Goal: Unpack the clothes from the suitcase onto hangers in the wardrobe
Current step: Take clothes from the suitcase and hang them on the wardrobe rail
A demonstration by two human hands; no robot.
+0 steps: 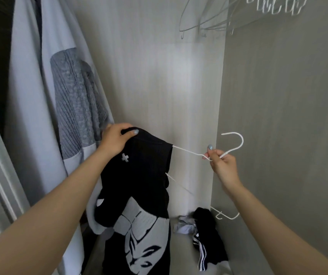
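I can read no words or numbers here. Mid-frame, my black top [151, 175] carries a small white cross mark [125, 157]. At lower right, a black garment [212, 239] shows white stripes [202, 255].

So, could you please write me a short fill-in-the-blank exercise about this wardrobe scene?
1. The right hand pinches the hanger, which is ____ in colour.
2. The left hand grips a ____ garment partly threaded onto it.
3. Empty hangers hang at the upper ____ of the view.
4. Striped clothing lies on the ____ of the wardrobe.
Missing words: white; black; right; floor.
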